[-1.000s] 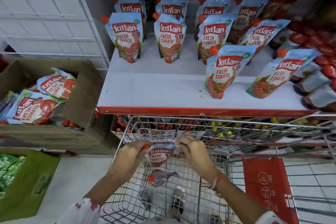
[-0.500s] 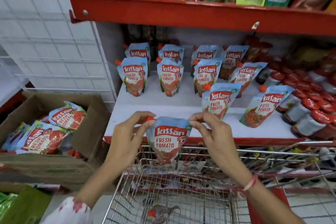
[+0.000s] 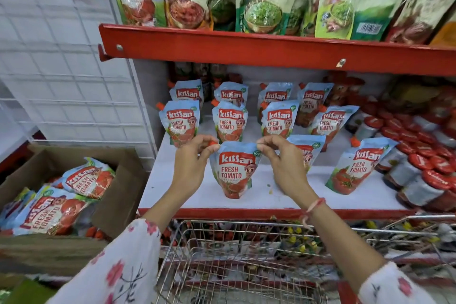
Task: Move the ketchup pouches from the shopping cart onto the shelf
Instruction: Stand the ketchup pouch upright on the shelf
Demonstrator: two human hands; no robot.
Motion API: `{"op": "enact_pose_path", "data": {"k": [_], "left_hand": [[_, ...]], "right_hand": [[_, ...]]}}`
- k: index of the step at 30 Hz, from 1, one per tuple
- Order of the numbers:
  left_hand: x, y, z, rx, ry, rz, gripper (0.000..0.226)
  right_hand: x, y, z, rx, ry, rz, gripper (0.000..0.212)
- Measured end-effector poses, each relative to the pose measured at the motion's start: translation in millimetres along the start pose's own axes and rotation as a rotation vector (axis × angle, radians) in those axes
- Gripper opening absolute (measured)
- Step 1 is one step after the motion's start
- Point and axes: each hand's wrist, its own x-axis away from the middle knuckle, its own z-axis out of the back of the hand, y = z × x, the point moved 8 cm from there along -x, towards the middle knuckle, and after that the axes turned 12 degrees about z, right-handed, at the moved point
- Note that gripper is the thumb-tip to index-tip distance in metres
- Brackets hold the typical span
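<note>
In the head view, the ketchup pouch (image 3: pixel 233 170) is standing upright at the centre of the frame, its long axis vertical and its base seeming to rest on the white shelf (image 3: pixel 283 196) near the front red lip. It is sitting directly between the two hands, equally near both. The left hand (image 3: pixel 191 161) is pinching the upper left corner by the red spout, fingers drawn together. The right hand (image 3: pixel 282 160) is pinching the upper right corner likewise. Other pouches are standing in rows behind it. The shopping cart (image 3: pixel 246 261) is lying below, in the lower middle of the frame.
</note>
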Motion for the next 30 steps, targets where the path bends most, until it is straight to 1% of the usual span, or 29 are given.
{"op": "enact_pose_path", "data": {"k": [4,9,14,17,20,22,23,25,27,30], "left_hand": [[-6.2,-9.5,-10.0,-0.04,0.009,0.025,0.009],[-6.2,-7.3,-16.2,-0.075,0.01,-0.012,0.011],[-5.8,-8.7,-18.1,-0.075,-0.007,-0.002,0.016],[2.2,-12.7,-16.9,-0.067,0.0,0.001,0.026],[23.5,-18.9,-8.7,-0.073,0.076,-0.052,0.031],[45.0,-28.2,-2.3,-0.101,0.128,-0.092,0.03],[56.7,-36.1,-1.5,-0.124,0.13,-0.096,0.027],[80.2,-56.4,-4.5,-0.18,0.091,-0.078,0.023],[102.0,-80.0,-9.8,-0.237,0.028,-0.054,0.019],[128.9,-120.8,-21.2,-0.327,-0.101,-0.001,0.015]], "right_hand": [[-1.6,13.4,-10.1,0.033,-0.031,-0.021,0.006],[-1.2,21.8,-11.5,0.023,-0.015,-0.055,0.007],[1.0,24.1,-11.2,0.031,-0.037,-0.075,0.007],[9.3,20.6,-12.1,0.029,-0.057,-0.076,0.021],[30.4,7.8,-6.6,0.041,0.012,-0.006,0.034],[53.5,0.0,-3.9,0.037,0.079,0.045,0.033],[67.3,-1.6,-6.2,0.035,0.086,0.057,0.03],[97.1,-0.1,-18.3,0.029,0.042,0.048,0.026],[127.4,4.9,-35.5,0.049,-0.045,0.035,0.022],[171.5,20.6,-66.7,0.076,-0.244,0.002,0.017]]}}
